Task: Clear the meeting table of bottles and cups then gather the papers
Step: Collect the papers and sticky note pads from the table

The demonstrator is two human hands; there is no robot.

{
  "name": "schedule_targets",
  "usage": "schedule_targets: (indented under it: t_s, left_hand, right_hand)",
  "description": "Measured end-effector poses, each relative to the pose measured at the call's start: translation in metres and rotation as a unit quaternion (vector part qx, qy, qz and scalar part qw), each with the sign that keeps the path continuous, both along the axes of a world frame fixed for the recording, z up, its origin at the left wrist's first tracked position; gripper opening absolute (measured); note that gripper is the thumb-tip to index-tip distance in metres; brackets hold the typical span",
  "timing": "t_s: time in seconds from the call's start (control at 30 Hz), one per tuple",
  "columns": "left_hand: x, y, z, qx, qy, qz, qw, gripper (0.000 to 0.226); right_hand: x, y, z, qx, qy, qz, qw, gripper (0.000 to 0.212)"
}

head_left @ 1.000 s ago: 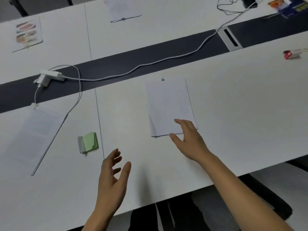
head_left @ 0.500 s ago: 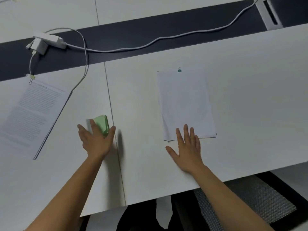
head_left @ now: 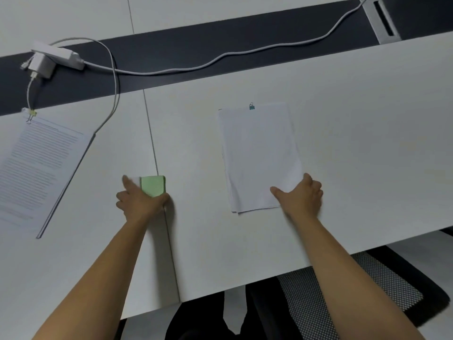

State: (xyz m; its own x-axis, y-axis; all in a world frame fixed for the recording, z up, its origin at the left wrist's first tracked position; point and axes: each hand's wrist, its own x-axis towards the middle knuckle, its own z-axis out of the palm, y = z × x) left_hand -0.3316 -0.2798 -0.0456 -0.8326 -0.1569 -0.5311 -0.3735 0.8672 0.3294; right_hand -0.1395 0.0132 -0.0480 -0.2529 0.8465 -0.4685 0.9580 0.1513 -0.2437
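Note:
A clipped stack of blank white papers [head_left: 259,153] lies on the white table [head_left: 367,143] ahead of me, with a small blue clip at its far edge. My right hand [head_left: 300,195] grips its near right corner, thumb on top. A green sticky-note pad [head_left: 152,184] sits to the left by the table seam. My left hand [head_left: 139,200] is wrapped around its near end, fingers on both sides. A second clipped sheaf with printed text [head_left: 36,168] lies at the far left.
A white power strip with a charger [head_left: 52,58] and its long cable [head_left: 220,57] run along the dark centre strip. A grey cable slot [head_left: 381,20] is at the top right. A mesh chair seat [head_left: 343,295] sits below the near table edge.
My right hand slid right and closed on the blank stack's near right corner. My left hand tightened around the green pad, which shifted slightly right. The view moved closer.

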Motion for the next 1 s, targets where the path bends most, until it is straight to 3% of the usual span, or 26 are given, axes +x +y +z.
schedule_targets:
  t_s: [0.07,0.17,0.33,0.43,0.57,0.7,0.73,0.87,1.0]
  left_hand:
    - [0.003,0.003,0.002,0.004,-0.019,0.042,0.999,0.117]
    - [0.015,0.009,0.006,0.016,-0.028,0.029,0.999,0.112]
    - [0.038,0.013,0.013,0.116,-0.041,0.068,0.99,0.129]
    - [0.055,0.01,0.019,0.184,-0.019,0.11,0.977,0.112]
    - [0.078,-0.003,0.026,0.251,-0.009,0.184,0.95,0.055]
    - [0.095,-0.017,0.044,0.285,0.017,0.188,0.94,0.043]
    - [0.098,-0.021,0.049,0.294,0.024,0.186,0.937,0.042]
    - [0.105,-0.032,0.076,0.329,0.06,0.173,0.926,0.041]
    - [0.118,-0.045,0.117,0.364,0.127,0.161,0.908,0.036]
  right_hand:
    - [0.004,0.002,0.003,-0.049,0.008,-0.04,0.998,0.109]
    - [0.01,-0.003,0.003,-0.109,0.026,-0.08,0.991,0.099]
    - [0.012,-0.024,0.007,-0.092,0.018,-0.069,0.993,0.092]
    - [0.014,-0.037,0.01,-0.095,0.087,-0.08,0.988,0.075]
    - [0.023,-0.054,0.016,-0.256,0.201,-0.185,0.927,0.073]
    - [0.033,-0.067,0.032,-0.376,0.282,-0.289,0.834,0.034]
    - [0.036,-0.069,0.036,-0.383,0.289,-0.289,0.829,0.03]
    - [0.053,-0.074,0.064,-0.276,0.306,-0.187,0.892,0.032]
    - [0.077,-0.086,0.115,-0.212,0.38,-0.119,0.892,0.027]
